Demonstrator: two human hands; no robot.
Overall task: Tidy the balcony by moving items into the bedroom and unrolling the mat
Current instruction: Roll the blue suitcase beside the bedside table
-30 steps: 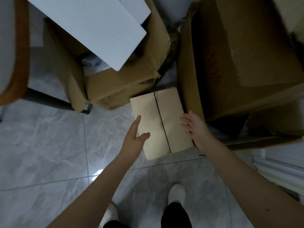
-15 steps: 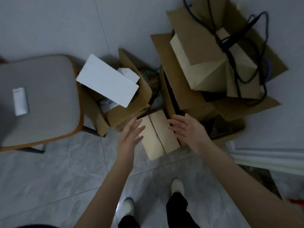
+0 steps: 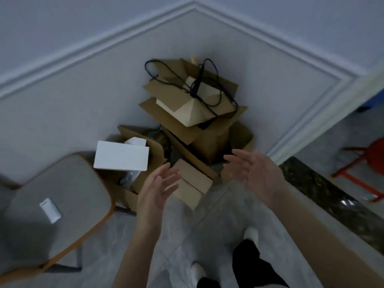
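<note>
both bare hands empty above the small closed brown cardboard box (image 3: 192, 180)

left hand (image 3: 154, 193) and right hand (image 3: 254, 173) hover with fingers spread wide; the box lies on the grey tiled floor (image 3: 116, 246) against stacked cartons.

Brown cardboard boxes (image 3: 193, 129); black cable (image 3: 209, 94) on top; white flat box (image 3: 121, 155). Chair (image 3: 56, 206): grey seat, orange-brown rim, bearing a small white object (image 3: 51, 209). Floor (image 3: 218, 221): pale grey, marbled. Threshold (image 3: 324, 196): dark, speckled. Stool (image 3: 365, 163): red. Trousers (image 3: 249, 265) black; shoes (image 3: 251, 233) white.
</note>
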